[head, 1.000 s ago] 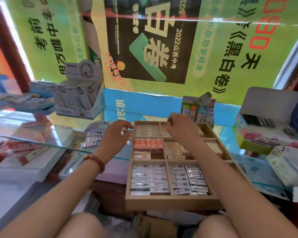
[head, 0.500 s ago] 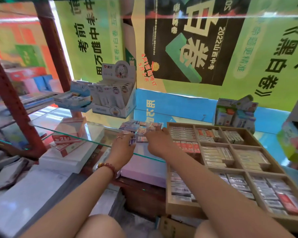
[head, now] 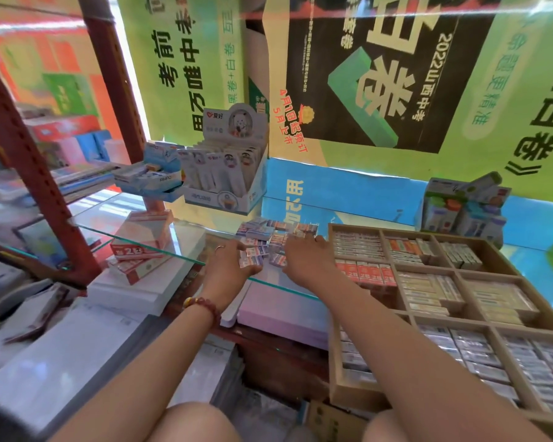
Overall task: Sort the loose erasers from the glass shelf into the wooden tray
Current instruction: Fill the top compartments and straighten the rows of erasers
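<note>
A pile of loose erasers point(head: 270, 234) in blue, white and red wrappers lies on the glass shelf point(head: 189, 237), just left of the wooden tray point(head: 358, 227). The tray's compartments hold rows of packed erasers. My left hand point(head: 227, 263), with a ring and a bead bracelet, is at the pile's near left edge and its fingers curl round a few erasers point(head: 251, 261). My right hand point(head: 304, 253) lies over the pile's right side, back up, fingertips down among the erasers. Any grip there is hidden.
A white display box point(head: 227, 173) and a blue box point(head: 155, 173) stand at the shelf's back left. A carton of small bottles point(head: 460, 208) sits behind the tray. Red 2B boxes point(head: 138, 247) lie under the glass. A red metal post point(head: 29, 164) rises at left.
My view has swung left from the tray to the pile. My right hand left the tray's back compartments and now lies on the loose erasers; my left hand stays at the pile.
</note>
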